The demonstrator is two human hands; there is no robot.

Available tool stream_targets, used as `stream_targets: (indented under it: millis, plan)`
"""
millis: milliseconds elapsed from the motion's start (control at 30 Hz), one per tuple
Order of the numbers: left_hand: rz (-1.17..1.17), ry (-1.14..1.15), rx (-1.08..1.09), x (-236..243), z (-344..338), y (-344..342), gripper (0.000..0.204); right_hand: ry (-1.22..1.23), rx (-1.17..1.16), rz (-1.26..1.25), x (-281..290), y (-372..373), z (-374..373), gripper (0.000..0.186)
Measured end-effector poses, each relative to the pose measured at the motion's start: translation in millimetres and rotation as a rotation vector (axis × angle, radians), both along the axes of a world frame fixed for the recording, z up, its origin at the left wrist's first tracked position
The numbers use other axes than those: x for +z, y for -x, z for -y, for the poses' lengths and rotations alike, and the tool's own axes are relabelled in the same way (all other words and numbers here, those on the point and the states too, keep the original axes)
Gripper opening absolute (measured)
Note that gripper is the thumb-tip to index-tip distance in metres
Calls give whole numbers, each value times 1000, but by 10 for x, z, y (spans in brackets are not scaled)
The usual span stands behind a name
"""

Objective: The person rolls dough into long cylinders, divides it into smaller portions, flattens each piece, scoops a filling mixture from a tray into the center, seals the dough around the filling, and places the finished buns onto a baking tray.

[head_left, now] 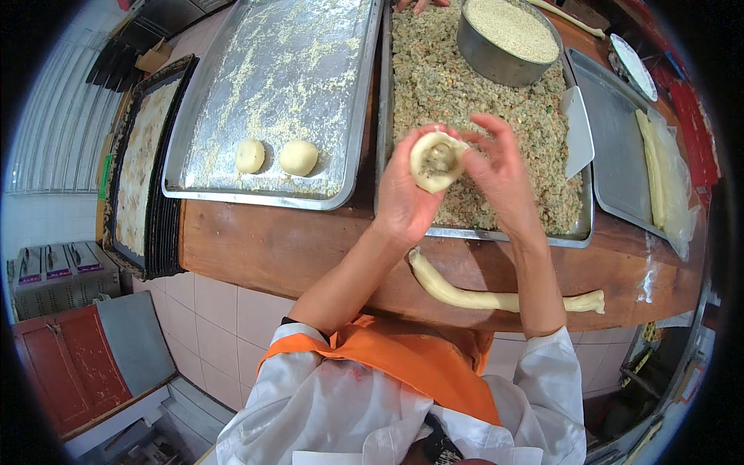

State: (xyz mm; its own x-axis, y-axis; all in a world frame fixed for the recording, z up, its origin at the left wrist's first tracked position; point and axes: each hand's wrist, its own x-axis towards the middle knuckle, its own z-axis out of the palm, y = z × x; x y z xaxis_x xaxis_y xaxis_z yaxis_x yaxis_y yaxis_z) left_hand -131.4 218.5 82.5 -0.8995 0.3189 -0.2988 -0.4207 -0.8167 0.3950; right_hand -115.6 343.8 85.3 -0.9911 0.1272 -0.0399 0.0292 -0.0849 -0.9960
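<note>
My left hand [409,194] cradles a round dough cup [437,161] of pale dough, its mouth facing up with a greyish filling inside. At the cup's right rim, my right hand [502,174] has its thumb and a finger against the dough, the other fingers spread and slightly blurred. Both hands are above the near part of a large metal tray [484,236] of chopped, speckled filling [434,85]. A long dough rope [496,301] lies on the wooden table, partly under my right forearm.
Two dough balls [298,158] sit on a seed-strewn metal tray [267,200] at left. A round tin of seeds [508,70] and a white scraper [577,132] rest in the filling. Dough under plastic [674,178] lies at right. Another person's hand [418,5] shows at the top edge.
</note>
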Motion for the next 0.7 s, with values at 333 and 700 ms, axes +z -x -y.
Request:
stream_targets:
  millis: [333,700]
  plan:
    - [-15,113,-169,-192,90,-99,26,-231,98,-191,-256,-88,230,50]
    - [14,101,-268,-44,211,-180,32,14,459,-52,33,-243,28,67]
